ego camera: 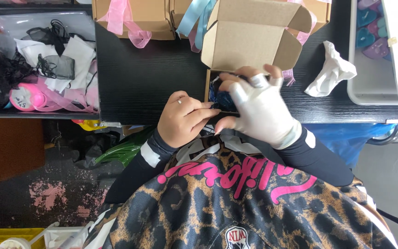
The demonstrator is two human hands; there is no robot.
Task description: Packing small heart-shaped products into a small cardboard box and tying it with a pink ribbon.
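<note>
A dark blue item (221, 97) is held at the near edge of the black table (143, 78), just in front of an open cardboard box (249, 39) whose lid stands up behind it. The left hand (183, 121), bare and ringed, is closed in a narrow pinch on the item's near side. The right hand (261, 108), in a white fingerless glove, is curled over the item from above, fingers bent around it; most of the item is hidden beneath it, so its kind cannot be told.

Several risks can be judged. The item is kept right at the table edge, so a loosened pinch could let it drop to the floor. The raised lid could be knocked by the right hand and the light box pushed back into the ribbons (127, 23) and boxes behind. A crumpled white tissue (330, 71) lies well apart to the right, beside a tray (369, 90) of heart shapes.
</note>
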